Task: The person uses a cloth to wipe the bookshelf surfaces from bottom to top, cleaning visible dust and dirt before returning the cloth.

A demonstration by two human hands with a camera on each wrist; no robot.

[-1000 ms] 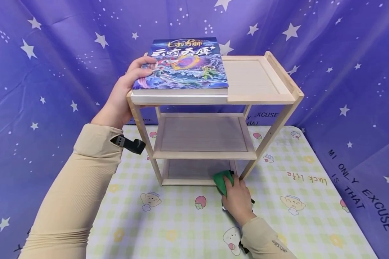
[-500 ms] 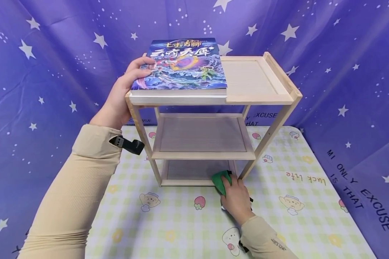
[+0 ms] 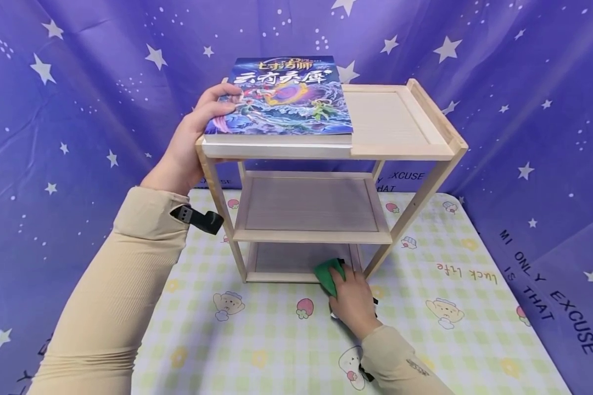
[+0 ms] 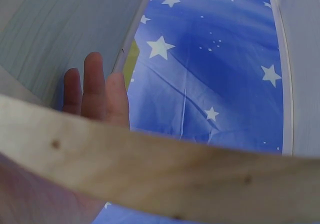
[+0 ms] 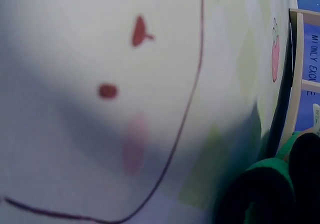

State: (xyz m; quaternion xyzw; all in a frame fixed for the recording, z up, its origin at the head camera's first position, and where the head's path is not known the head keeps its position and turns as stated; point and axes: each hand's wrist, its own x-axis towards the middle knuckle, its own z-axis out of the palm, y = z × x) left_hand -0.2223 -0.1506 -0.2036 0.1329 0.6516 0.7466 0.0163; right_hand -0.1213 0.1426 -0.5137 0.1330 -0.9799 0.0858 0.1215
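Note:
A light wooden three-tier shelf rack [image 3: 312,237] stands on the table. Across the left part of its top tier lies a thick blue illustrated book [image 3: 296,118]. My left hand [image 3: 190,140] grips the rack's left top end, with digits over the book's left edge. In the left wrist view, other fingers [image 4: 93,91] reach beneath the top board, partly hidden by a wooden side bar. My right hand [image 3: 353,299] holds a green cloth [image 3: 328,277] against the bottom tier's front edge, near the right leg. Green cloth [image 5: 275,166] also shows at the right wrist view's lower right corner.
A green-and-white checked tablecloth [image 3: 262,340] with cartoon prints covers the table. Purple star-patterned curtains [image 3: 104,99] hang behind and at both sides. The rack's legs and middle tier stand above my right hand.
My right hand has slid a little to the left along the bottom tier's front edge with the green cloth. My left hand keeps its place on the rack and book.

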